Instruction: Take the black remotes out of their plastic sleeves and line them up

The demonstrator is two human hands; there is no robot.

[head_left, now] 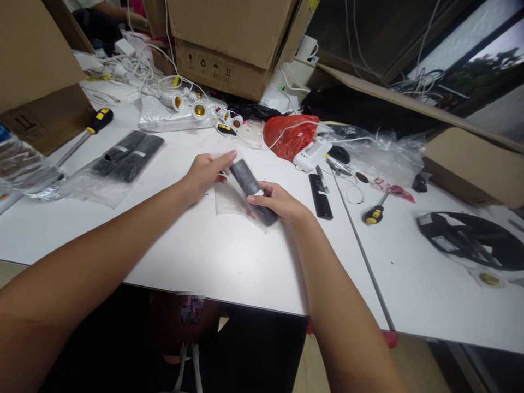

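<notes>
My right hand (280,202) is closed round a flat, black oblong piece (248,180) inside a clear plastic bag, thumb on top near a small white label. At the bag's upper left end, my left hand (207,173) pinches the clear plastic bag (231,203). Both hands are just above the white table (192,245). To the right of them lies a similar black oblong piece (320,196) without a bag, a thin dark item beside it. On the left, two bagged black pieces (129,155) lie side by side.
A screwdriver (96,123) and a water bottle (28,166) are at left. Lamp sockets (199,110), a red bag (289,134), a white power strip (311,155) and cardboard boxes (229,60) stand behind. Rightward are another screwdriver (376,210) and a black reel (470,240).
</notes>
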